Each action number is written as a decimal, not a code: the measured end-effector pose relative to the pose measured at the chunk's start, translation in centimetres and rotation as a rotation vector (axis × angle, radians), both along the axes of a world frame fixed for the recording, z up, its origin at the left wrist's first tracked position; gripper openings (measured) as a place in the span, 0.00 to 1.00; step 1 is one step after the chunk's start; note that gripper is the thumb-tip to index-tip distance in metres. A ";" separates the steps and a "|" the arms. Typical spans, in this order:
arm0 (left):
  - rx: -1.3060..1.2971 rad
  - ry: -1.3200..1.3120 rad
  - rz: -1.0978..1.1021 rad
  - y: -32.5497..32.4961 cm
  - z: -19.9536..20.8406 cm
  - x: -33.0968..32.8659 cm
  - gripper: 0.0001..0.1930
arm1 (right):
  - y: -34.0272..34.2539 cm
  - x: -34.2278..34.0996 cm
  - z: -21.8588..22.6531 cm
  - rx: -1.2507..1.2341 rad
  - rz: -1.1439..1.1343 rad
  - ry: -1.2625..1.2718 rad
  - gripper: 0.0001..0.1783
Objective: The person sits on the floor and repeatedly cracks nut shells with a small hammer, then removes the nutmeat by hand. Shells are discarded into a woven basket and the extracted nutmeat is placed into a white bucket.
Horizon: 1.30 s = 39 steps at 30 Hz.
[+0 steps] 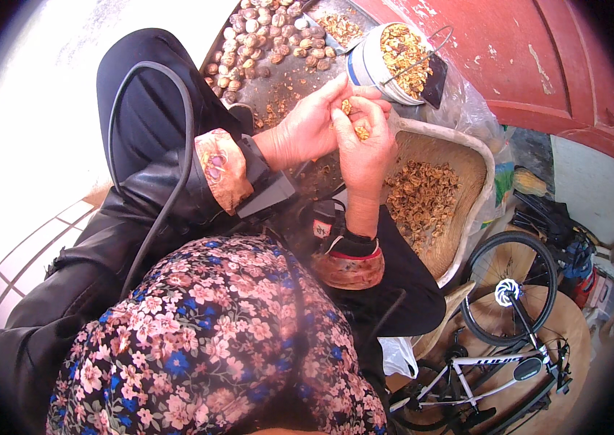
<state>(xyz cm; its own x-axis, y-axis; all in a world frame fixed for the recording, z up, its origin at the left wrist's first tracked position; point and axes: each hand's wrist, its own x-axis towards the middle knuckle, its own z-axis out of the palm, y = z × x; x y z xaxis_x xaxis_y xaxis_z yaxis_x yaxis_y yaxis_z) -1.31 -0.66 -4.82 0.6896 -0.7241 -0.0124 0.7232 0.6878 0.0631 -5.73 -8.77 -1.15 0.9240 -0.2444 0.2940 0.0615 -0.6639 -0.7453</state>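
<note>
Lane over worktop [260,90] between walnut pile [270,32] and left fingers [332,88]: passable, just scattered crumbs. White bucket [366,64] just beyond right fingers [373,112] blocks the way ahead; wire handle stands out over its mouth. Basket [486,156] reachable from above, shell bits lying low; raised rim obstructs sideways entry. Right knee [423,304] crowds its near end. Red door [582,58] walls off far right.
</note>
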 end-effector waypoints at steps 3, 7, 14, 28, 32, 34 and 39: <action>0.031 0.013 -0.019 0.0 0.1 -0.1 0.30 | -0.1 -0.3 0.6 -0.031 -0.041 0.159 0.09; -0.017 -0.017 -0.027 0.1 -0.1 -0.1 0.30 | -0.1 -0.2 0.3 -0.042 -0.018 0.044 0.06; -0.076 0.047 -0.035 0.1 -0.3 0.2 0.29 | -1.1 0.1 -1.2 0.236 -0.042 0.036 0.07; -0.167 0.133 0.026 0.5 0.9 0.4 0.31 | -3.2 -0.3 0.2 1.748 0.485 0.088 0.19; -0.153 0.136 0.037 0.5 1.0 0.5 0.31 | -3.3 -0.6 0.5 1.715 0.433 0.079 0.18; -0.166 0.123 0.036 0.5 1.0 0.6 0.31 | -3.2 -0.7 0.8 1.687 0.354 0.120 0.17; -0.172 0.094 0.049 0.6 1.0 0.7 0.31 | -2.8 -0.9 1.4 1.296 0.218 0.179 0.08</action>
